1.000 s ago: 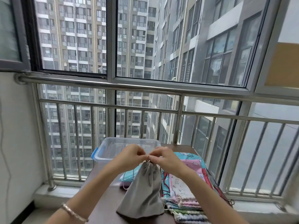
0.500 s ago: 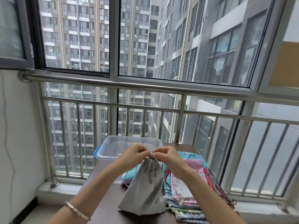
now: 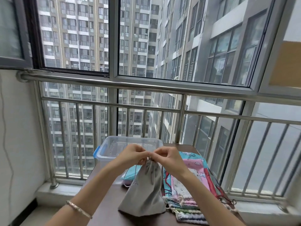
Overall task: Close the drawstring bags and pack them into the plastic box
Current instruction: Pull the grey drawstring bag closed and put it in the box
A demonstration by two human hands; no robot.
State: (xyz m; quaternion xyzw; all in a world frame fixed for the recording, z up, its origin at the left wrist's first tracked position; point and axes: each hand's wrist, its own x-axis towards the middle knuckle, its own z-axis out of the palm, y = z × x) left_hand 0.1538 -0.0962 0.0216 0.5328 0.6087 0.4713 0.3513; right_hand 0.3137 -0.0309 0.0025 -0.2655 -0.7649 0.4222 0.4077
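A grey drawstring bag [image 3: 144, 191] hangs upright over the dark table [image 3: 105, 214], its mouth gathered tight at the top. My left hand [image 3: 132, 154] and my right hand [image 3: 167, 158] meet above the bag's neck, each pinching its cords. Behind my hands stands the clear plastic box [image 3: 112, 147] with a blue latch; what lies inside it I cannot make out. A stack of patterned drawstring bags [image 3: 187, 190] lies flat on the table to the right. A teal bag [image 3: 130, 174] lies partly hidden behind the grey one.
A steel railing [image 3: 146, 87] and glass windows close off the space right behind the table. A white wall [image 3: 16, 128] stands to the left. The table's left edge drops to a low ledge and the floor.
The grey bag's neck sits a little higher in view and is drawn tighter. My hands have stayed together at its top, working the cords.
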